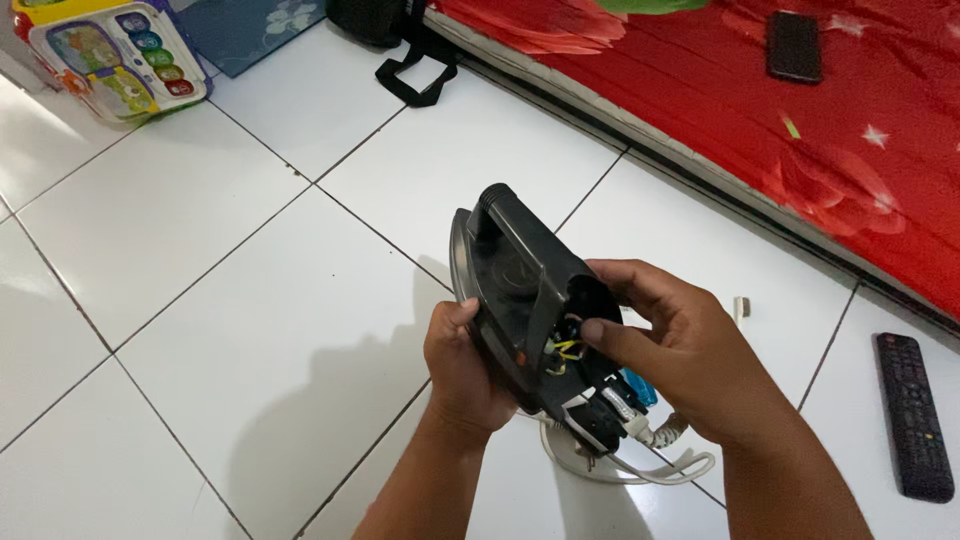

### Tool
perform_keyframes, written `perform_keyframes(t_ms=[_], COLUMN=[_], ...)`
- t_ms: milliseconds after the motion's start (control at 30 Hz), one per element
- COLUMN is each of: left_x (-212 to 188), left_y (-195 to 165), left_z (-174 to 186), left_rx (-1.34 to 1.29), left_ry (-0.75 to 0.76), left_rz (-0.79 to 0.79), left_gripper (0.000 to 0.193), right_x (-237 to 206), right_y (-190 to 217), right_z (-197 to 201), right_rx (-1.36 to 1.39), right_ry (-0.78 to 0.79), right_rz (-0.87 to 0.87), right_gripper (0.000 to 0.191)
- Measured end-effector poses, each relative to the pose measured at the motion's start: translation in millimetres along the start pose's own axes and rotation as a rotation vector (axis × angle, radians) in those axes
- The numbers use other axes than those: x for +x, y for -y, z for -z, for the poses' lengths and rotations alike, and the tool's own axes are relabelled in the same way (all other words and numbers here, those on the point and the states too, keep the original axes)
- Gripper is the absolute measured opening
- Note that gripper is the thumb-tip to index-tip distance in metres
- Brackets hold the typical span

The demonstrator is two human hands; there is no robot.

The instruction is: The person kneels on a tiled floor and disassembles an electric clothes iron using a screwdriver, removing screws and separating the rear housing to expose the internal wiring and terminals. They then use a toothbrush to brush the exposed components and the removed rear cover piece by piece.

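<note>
The iron (pixel 520 290) sits gripped in my left hand (pixel 462 370); my right hand's (pixel 680 360) fingers (pixel 610 335) curl into its open back, where tugging could snap the thin wires (pixel 563 350).

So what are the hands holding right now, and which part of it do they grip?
A black plastic clothes iron. The left hand grips its lower side edge; the right hand holds its open rear end, fingertips at the exposed wires.

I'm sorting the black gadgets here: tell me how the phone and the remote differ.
The phone lies on the red mattress; the remote lies on the white tiled floor. The phone is short with a plain face; the remote is longer, narrower, covered in buttons. Both are black, flat, away from either hand.
</note>
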State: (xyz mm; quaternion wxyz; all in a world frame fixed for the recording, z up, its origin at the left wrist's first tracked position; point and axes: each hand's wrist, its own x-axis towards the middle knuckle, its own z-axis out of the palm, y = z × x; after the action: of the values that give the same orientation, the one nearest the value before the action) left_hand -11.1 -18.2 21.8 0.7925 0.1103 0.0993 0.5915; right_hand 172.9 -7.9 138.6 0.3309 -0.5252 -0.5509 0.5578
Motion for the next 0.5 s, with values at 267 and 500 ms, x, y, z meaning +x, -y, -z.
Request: perform_keyframes(t_ms=[267, 500], left_x=[0.1, -0.2], left_y=[-4.3, -1.5], left_z=[-17.1, -9.8], left_rx=[0.214, -0.002], left_ry=[-0.158, -0.070], left_rz=[-0.001, -0.025], left_gripper=[0.066, 0.058], right_x=[-3.3, -5.1], right_y=[8.7, 1.9], right_z=[-7.4, -4.8], right_rx=[-0.102, -0.064], right_ry=[-0.030, -0.034], right_rz=[-0.069, 0.212], right_gripper=[0.046, 0.048])
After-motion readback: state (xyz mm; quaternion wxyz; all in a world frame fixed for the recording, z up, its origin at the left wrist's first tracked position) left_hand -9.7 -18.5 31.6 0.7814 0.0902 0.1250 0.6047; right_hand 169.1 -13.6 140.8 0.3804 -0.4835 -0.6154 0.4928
